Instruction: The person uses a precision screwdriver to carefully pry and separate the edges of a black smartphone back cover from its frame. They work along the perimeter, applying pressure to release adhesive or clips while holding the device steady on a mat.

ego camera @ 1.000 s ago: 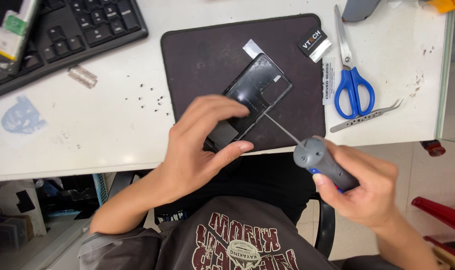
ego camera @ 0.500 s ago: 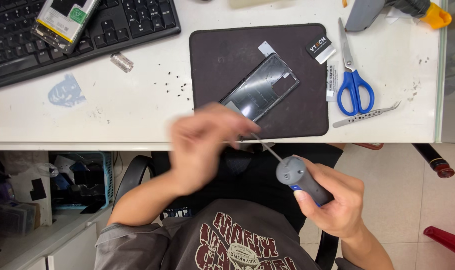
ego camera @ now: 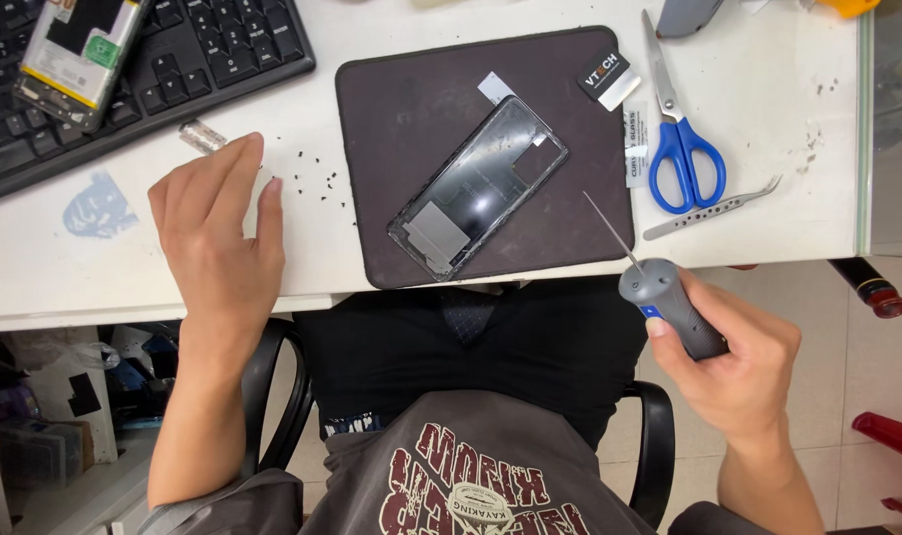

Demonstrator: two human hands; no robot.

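Note:
A black phone frame (ego camera: 478, 187) lies tilted on a dark mat (ego camera: 401, 109) on the white desk. My left hand (ego camera: 218, 233) rests flat on the desk left of the mat, fingers apart, holding nothing, with several tiny dark screws (ego camera: 317, 178) just beyond its fingertips. My right hand (ego camera: 733, 362) is below the desk edge, gripping a grey-handled precision screwdriver (ego camera: 659, 297) whose thin shaft points up toward the mat's right side.
A black keyboard (ego camera: 203, 59) with a phone part (ego camera: 79, 54) on it sits at the top left. Blue-handled scissors (ego camera: 681, 149) and metal tweezers (ego camera: 713, 208) lie right of the mat. A small metal cylinder (ego camera: 201, 137) is near my left fingers.
My left hand has left the phone frame and moved left onto the bare desk. My right hand pulled the screwdriver back off the phone, below the desk edge.

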